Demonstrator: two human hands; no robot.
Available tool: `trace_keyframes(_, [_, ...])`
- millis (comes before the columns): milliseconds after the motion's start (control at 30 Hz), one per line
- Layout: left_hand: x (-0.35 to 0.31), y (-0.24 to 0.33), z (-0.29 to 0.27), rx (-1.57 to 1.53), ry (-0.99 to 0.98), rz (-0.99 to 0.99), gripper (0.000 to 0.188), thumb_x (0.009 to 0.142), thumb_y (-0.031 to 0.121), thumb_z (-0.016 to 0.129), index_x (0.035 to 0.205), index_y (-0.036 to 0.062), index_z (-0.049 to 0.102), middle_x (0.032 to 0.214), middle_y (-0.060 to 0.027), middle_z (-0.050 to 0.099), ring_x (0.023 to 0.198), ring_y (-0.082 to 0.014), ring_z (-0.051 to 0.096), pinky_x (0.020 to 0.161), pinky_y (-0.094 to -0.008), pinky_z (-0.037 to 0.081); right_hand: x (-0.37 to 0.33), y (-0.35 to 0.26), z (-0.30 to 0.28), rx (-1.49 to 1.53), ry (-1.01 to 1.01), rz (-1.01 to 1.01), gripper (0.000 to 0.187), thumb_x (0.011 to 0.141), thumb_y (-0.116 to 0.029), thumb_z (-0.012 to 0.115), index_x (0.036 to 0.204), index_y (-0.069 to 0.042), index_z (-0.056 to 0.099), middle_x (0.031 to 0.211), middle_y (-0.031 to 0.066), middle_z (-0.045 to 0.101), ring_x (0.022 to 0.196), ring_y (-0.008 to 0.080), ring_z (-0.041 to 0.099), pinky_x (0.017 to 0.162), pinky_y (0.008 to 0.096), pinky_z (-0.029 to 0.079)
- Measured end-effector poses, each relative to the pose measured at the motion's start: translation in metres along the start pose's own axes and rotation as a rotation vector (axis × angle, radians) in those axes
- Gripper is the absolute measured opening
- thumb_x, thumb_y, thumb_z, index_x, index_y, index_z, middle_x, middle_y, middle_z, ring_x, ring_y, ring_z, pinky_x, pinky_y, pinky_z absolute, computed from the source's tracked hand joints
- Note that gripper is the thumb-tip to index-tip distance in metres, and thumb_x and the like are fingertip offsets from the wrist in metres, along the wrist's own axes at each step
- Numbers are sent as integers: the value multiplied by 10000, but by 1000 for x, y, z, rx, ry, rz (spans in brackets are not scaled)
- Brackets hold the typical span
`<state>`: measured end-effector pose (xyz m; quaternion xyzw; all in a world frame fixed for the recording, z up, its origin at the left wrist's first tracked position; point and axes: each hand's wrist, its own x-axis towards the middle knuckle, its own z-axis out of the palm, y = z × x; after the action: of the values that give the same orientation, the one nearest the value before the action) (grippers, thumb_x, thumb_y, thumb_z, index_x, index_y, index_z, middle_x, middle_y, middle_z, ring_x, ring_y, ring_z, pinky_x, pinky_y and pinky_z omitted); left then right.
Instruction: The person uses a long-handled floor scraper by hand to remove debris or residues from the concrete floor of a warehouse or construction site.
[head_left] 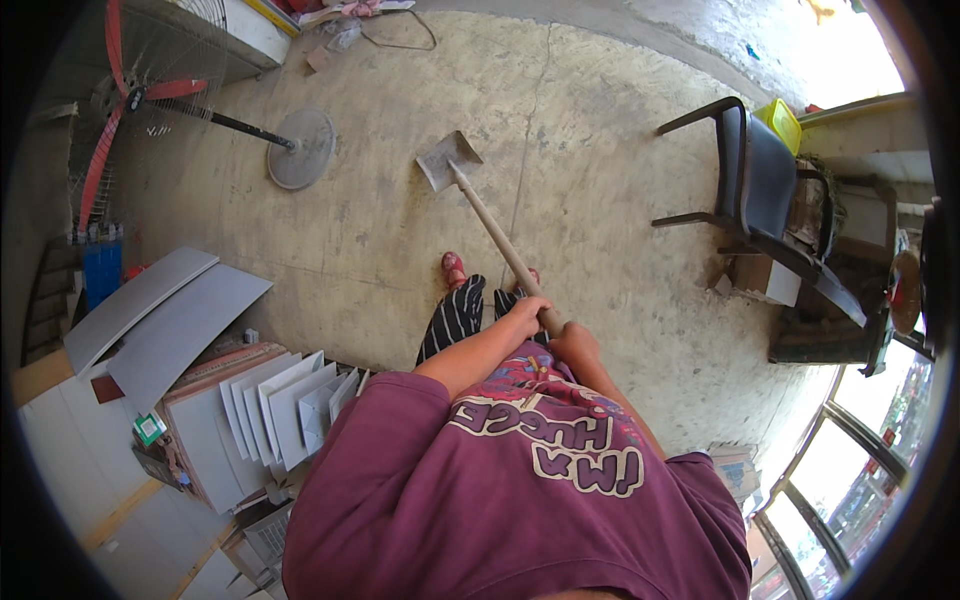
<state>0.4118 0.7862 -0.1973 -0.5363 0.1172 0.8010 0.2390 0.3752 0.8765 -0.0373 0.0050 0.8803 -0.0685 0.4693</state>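
I hold a shovel with a long wooden handle (497, 232) slanting away from my body, forward and to the left. Its flat, greyish metal blade (441, 168) is at the concrete floor ahead of my feet. My left hand (532, 312) is closed around the handle near its upper part. Closer to my body, my right hand (574, 345) grips the handle's end. Dust and a faint brownish streak mark the floor by the blade.
A pedestal fan (136, 98) with red blades and a round base (301, 148) stands far left. At right is a black armchair (765, 180) beside a cardboard box (768, 278). Grey panels (185, 330) and upright white sheets (290, 405) are stacked at left.
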Motion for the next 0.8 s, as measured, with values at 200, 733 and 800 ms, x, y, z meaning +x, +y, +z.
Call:
trace_keyframes(200, [-9,61,4,108,-38,-57,276,645,9,493,914,21,433,786,-126,524,730,-303,560,623,-465,434,14,-49,-16,44,-1,15,333,597,-263,555,839,-38,593,819,170,590,791,304,569,690,375,442])
trace_keyframes(733, [-45,240,1,315,-29,-127,225,681,22,507,886,-31,431,781,-158,525,743,-313,542,697,-488,420,54,-209,-33,256,81,96,356,567,-239,569,834,-4,577,797,208,578,758,336,564,677,394,443])
trace_keyframes(800, [-44,261,9,344,-48,-110,225,684,30,507,887,-36,434,780,-161,525,740,-318,540,698,-489,421,65,-223,-41,259,77,103,352,565,-237,567,831,-7,578,800,204,579,763,334,564,677,392,442])
